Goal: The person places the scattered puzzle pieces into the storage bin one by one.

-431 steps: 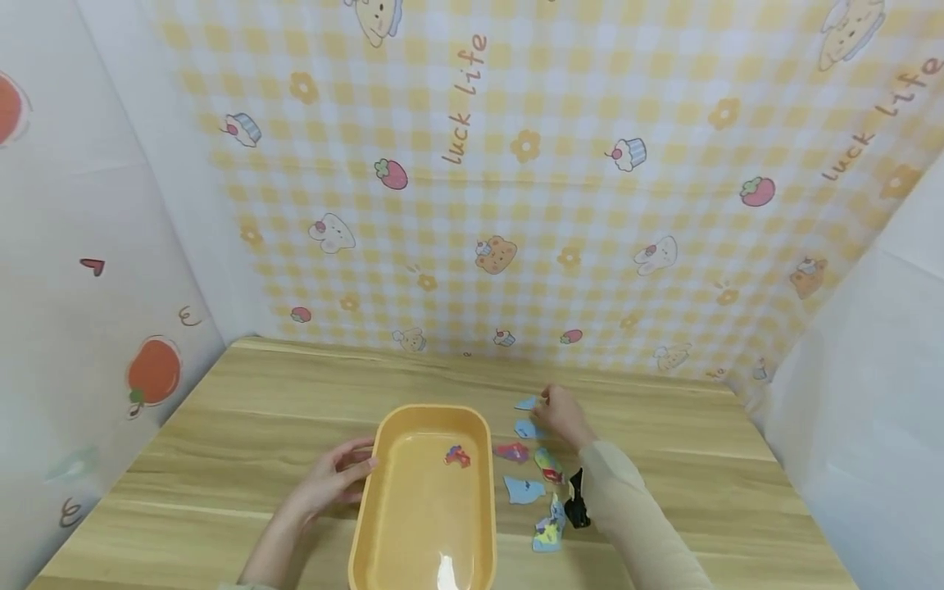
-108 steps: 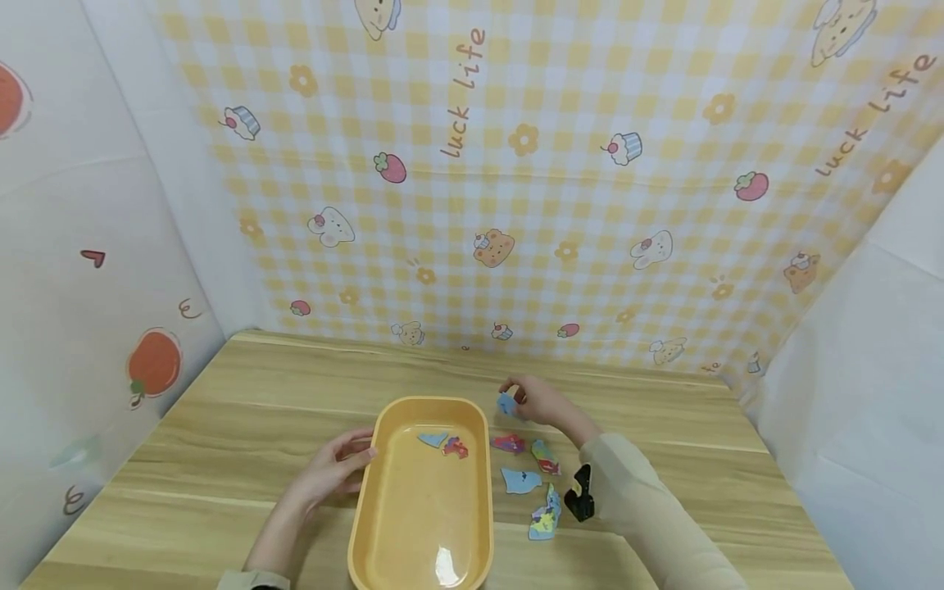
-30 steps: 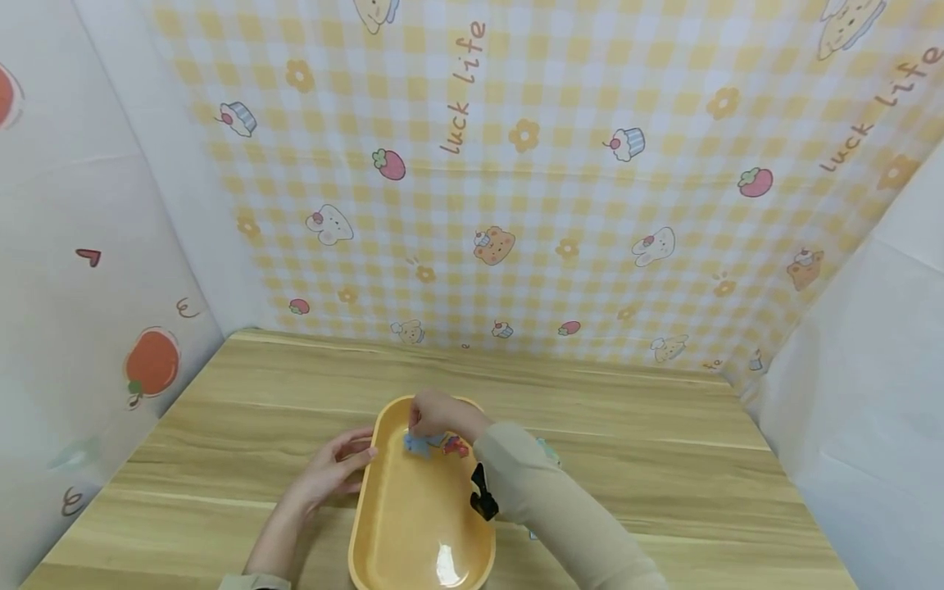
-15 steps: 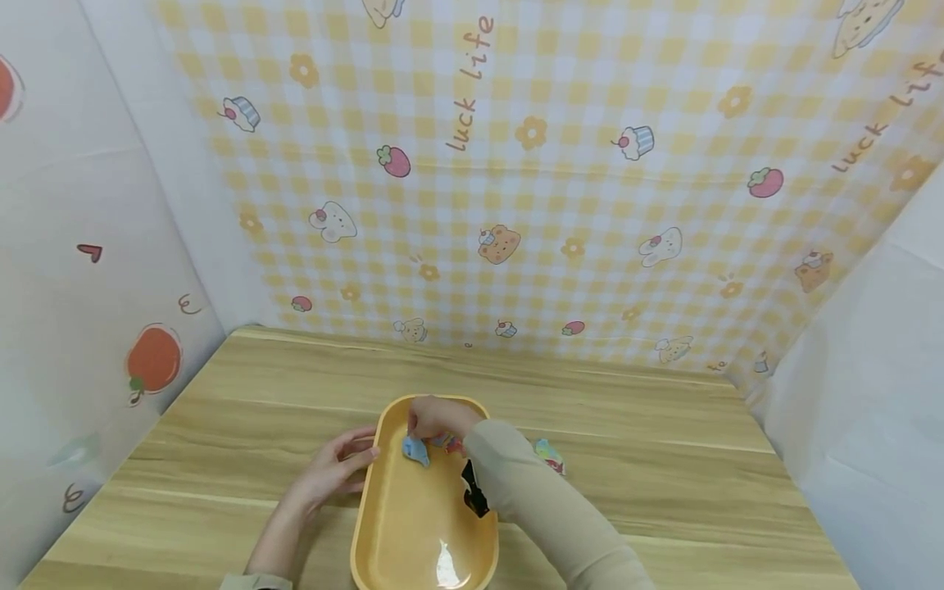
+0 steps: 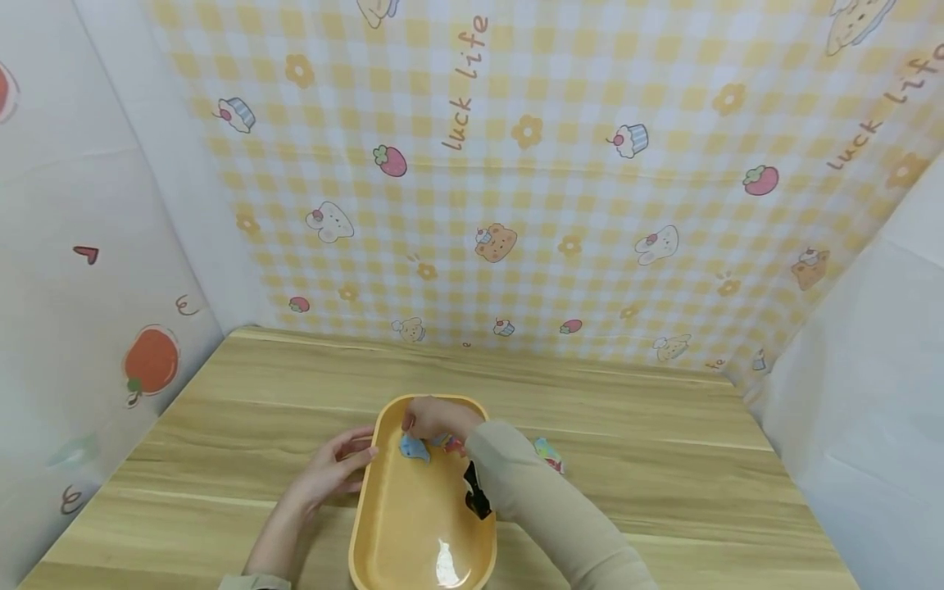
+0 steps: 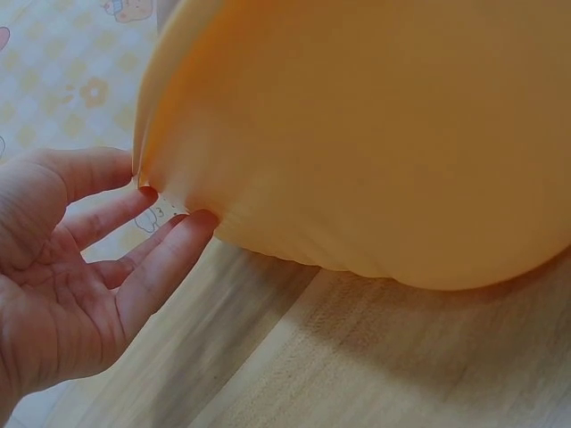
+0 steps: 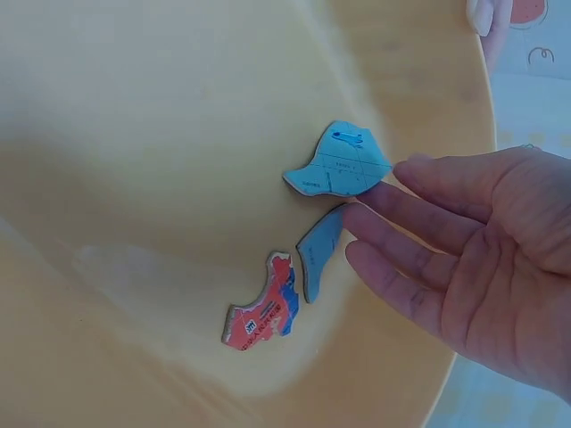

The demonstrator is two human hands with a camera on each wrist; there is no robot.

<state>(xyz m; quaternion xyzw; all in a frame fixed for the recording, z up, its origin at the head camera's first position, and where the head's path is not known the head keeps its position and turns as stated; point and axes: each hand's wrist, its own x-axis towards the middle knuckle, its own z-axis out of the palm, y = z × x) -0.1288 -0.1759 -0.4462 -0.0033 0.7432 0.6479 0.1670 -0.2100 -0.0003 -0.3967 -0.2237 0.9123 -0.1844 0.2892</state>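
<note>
My right hand (image 5: 437,416) is inside the yellow plastic tray (image 5: 361,524), near its far left end. Its thumb and index finger pinch the edge of a light-blue puzzle piece (image 7: 343,160) printed with map lines. Beside it on the tray floor lie a narrow blue puzzle piece (image 7: 321,254) and a red-and-blue one (image 7: 260,308), close together but apart. At the tray's left side, my left hand (image 5: 335,467) holds the wall, thumb at the rim and fingertips (image 6: 192,227) against the outside.
To the right of the tray, a green-and-red puzzle piece (image 5: 548,455) lies on the wooden table (image 5: 664,459). My right sleeve (image 5: 546,508) hides much of that area. A black device (image 5: 477,492) is on the right wrist. A checked cloth (image 5: 472,188) stands behind the table.
My right hand has carried the light-blue piece from the table right of the tray into it. Before that, the narrow blue piece came in. During the last second the piece has turned slightly.
</note>
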